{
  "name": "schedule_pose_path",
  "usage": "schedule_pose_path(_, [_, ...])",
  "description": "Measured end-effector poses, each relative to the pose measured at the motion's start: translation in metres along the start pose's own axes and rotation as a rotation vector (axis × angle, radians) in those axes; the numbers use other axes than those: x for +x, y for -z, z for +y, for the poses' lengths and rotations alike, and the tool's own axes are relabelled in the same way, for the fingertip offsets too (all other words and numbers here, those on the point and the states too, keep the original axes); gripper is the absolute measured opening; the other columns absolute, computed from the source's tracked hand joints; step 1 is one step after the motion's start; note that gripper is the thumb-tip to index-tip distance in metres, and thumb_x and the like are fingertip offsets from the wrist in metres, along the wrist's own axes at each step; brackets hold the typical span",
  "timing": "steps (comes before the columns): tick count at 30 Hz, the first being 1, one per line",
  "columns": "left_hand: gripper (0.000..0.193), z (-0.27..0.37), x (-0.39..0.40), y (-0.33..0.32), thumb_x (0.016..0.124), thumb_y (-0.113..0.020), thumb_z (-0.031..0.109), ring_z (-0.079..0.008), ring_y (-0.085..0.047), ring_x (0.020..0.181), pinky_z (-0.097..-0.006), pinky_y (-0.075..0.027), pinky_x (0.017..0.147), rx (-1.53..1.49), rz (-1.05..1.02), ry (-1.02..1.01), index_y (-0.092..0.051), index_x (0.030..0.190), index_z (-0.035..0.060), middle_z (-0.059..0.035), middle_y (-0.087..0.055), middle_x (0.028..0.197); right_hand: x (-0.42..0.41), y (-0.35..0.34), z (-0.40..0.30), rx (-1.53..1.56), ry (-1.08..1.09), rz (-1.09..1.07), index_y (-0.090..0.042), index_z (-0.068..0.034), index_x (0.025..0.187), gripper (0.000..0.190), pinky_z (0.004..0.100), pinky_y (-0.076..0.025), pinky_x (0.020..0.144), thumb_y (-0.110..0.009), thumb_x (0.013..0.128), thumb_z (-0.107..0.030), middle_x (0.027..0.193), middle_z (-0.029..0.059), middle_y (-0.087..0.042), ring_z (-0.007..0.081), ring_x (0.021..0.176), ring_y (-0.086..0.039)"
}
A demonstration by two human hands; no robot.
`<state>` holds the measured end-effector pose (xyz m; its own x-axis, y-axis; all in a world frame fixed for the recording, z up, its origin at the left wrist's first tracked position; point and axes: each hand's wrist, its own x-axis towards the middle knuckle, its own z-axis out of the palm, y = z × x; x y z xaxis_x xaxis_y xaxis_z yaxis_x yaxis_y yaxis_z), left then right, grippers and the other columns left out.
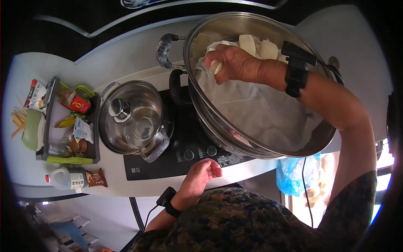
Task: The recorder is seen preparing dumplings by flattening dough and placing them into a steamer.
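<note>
My right hand (231,63) reaches into a large steel steamer pot (261,148) and grips a pale dough piece (216,67) between thumb and fingers. White steamer cloth (252,107) lines the inside. Several more white dough pieces (247,45) sit on the cloth along the far side, partly hidden behind my hand and wrist. Near the front edge of the black cooktop (141,170), my left hand (203,174) is held palm up with loosely curled fingers and nothing seen in it.
A steel pot with a glass lid (135,126) stands left of the steamer. Farther left are a storage basket (70,160) of packets and jars, a plastic jug (64,178) and a brown packet (96,178). The steamer's side handle (165,52) juts left. A blue plastic bag (288,176) lies below the counter.
</note>
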<state>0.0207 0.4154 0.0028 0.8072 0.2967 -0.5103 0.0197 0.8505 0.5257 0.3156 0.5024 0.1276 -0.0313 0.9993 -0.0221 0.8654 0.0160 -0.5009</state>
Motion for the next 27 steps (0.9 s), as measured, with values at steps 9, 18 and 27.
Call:
schedule_pose_path(9, [0.024, 0.012, 0.014, 0.007, 0.095, -0.043, 0.023, -0.0202, -0.055, 0.086, -0.0349, -0.044, 0.085, -0.024, -0.023, 0.037, -0.053, 0.090, 0.0016, -0.0100, -0.056, 0.087, 0.012, -0.018, 0.020, -0.084, 0.085, -0.030, -0.058, -0.012, 0.096, 0.031, 0.0379, -0.047, 0.080, -0.067, 0.066, -0.014, 0.102, 0.0131, -0.049, 0.0301, 0.095, -0.056])
schedule_pose_path(18, [0.022, 0.015, 0.019, 0.015, 0.095, -0.043, 0.021, -0.0203, -0.055, 0.084, -0.0353, -0.044, 0.085, -0.097, -0.045, 0.054, -0.052, 0.090, 0.0020, -0.0100, -0.056, 0.087, 0.010, -0.024, 0.016, -0.123, 0.116, -0.067, -0.056, -0.013, 0.111, 0.042, 0.0346, -0.046, 0.087, -0.069, 0.071, -0.014, 0.106, 0.0144, -0.046, 0.0304, 0.104, -0.050])
schedule_pose_path(27, [0.021, 0.011, 0.023, 0.018, 0.093, -0.046, 0.021, -0.0222, -0.056, 0.085, -0.0363, -0.044, 0.084, -0.135, -0.058, 0.028, -0.054, 0.090, 0.0022, -0.0107, -0.057, 0.088, 0.013, -0.024, 0.012, -0.138, 0.196, -0.079, -0.055, -0.011, 0.109, 0.044, 0.0359, -0.045, 0.088, -0.071, 0.067, -0.012, 0.102, 0.0135, -0.047, 0.0305, 0.104, -0.048])
